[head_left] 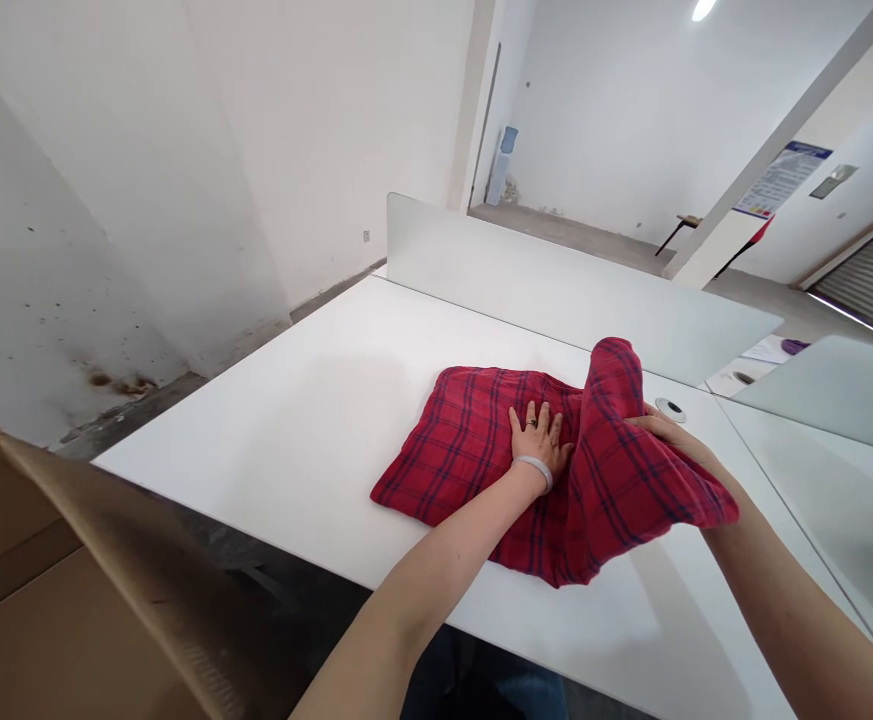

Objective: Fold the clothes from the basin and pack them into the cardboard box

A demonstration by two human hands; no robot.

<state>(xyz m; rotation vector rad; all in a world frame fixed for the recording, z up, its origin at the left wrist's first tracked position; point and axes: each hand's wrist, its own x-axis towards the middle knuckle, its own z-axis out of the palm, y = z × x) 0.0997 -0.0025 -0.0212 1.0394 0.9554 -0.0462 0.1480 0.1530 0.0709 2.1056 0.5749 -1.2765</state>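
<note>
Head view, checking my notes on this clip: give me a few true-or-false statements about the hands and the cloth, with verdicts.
1. The left hand lies flat on the red plaid cloth. True.
2. A pale bangle circles the left wrist. True.
3. The right hand rests on the bare desk. False: it holds up a raised part of the cloth.
4. The cloth lies on the floor. False: it lies on the white desk.
5. A white divider panel stands along the desk's far side. True.
</note>
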